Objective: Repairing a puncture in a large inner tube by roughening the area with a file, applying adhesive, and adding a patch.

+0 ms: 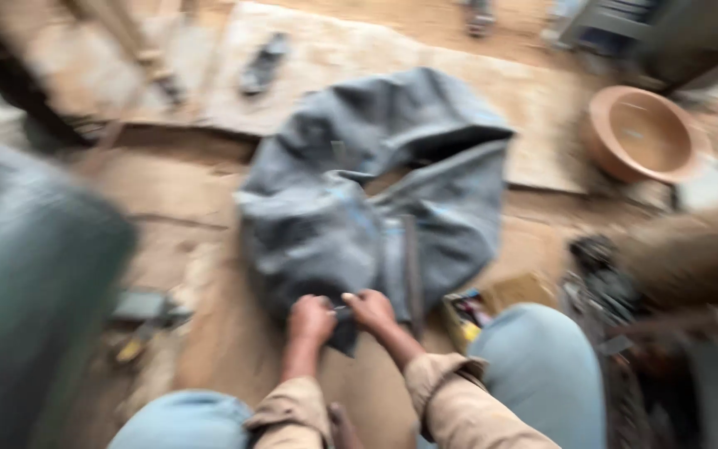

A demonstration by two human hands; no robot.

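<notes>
A large, limp grey rubber inner tube [376, 199] lies crumpled on the dusty ground in front of me. My left hand [309, 320] and my right hand [371, 309] meet at its near edge, both pinching the rubber there, thumbs almost touching. Tan sleeves cover my forearms. My knees in light blue trousers frame the bottom of the view. The picture is blurred by motion, so what lies between the fingers is unclear.
A round terracotta-coloured basin [646, 133] stands at the right back. A small open box [471, 316] sits by my right knee, dark metal parts [608, 283] beyond it. A large green-grey object [27, 308] fills the left. Tools [147, 320] lie on the ground.
</notes>
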